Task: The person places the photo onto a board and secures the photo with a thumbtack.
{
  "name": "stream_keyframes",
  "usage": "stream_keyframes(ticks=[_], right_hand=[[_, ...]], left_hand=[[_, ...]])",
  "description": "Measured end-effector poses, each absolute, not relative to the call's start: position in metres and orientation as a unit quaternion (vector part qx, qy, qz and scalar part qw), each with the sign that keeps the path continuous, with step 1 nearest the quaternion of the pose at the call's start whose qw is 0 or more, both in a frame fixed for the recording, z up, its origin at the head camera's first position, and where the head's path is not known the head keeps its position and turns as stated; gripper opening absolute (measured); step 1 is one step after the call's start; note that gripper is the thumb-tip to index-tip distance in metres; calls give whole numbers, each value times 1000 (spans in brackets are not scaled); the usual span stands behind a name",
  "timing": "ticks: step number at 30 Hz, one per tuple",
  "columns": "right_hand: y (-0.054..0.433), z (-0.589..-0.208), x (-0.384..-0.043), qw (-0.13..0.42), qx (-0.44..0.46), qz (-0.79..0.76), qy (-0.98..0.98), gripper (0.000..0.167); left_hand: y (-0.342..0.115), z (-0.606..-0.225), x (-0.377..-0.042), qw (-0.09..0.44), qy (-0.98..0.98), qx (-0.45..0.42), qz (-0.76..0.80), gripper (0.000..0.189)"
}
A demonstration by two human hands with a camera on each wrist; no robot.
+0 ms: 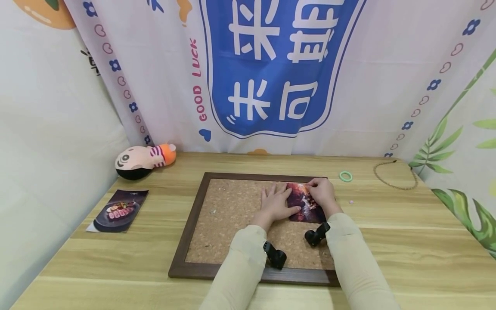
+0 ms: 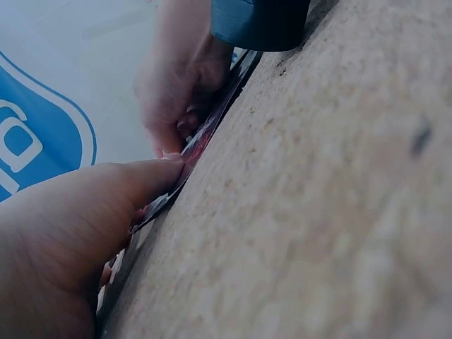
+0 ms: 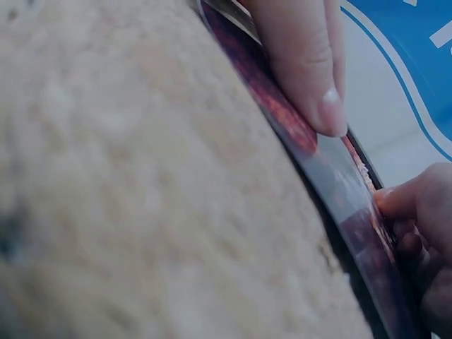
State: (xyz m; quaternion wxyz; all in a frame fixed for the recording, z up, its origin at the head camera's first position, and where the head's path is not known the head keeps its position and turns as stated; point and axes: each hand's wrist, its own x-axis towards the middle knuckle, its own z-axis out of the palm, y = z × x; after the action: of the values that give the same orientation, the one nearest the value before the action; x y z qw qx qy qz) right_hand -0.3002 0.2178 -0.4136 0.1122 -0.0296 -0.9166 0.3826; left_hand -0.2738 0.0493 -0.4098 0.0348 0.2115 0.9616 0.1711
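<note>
A dark picture card with red and white patches lies over the right part of a brown-framed cork board. My left hand rests spread at the card's left side, its thumb pressing on the card's face. At the upper right corner, my right hand pinches the card with curled fingers. In the right wrist view, the right thumb touches the glossy card, which bends slightly off the cork. The right palm hides what else its fingers may hold.
At the left lie a food photo and a plush doll. Beyond the board's right side are a green ring, a small pink piece and a braided cord. A printed curtain hangs behind the table.
</note>
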Motion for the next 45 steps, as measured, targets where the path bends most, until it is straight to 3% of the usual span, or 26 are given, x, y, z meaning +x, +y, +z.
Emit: stream_keyframes(ticks=[16,29,33,38,45], right_hand=[[218,-414,-299,143,-29,380,-913,11],[220,-406,-300,77,-59,418,-903,18],[226,-391,-298,0,-54,489,-871,31],[238,-358,-293,-77,40,498,-863,45],[258,-307,-281,-34,112,442,-889,55]], left_hand=[[48,-410,-274,35,961,212,174,68],[48,-407,-275,53,957,216,189,68],[46,-404,-277,64,952,216,207,68],[36,-389,-282,51,952,219,208,70],[2,-347,-288,15,944,225,240,71]])
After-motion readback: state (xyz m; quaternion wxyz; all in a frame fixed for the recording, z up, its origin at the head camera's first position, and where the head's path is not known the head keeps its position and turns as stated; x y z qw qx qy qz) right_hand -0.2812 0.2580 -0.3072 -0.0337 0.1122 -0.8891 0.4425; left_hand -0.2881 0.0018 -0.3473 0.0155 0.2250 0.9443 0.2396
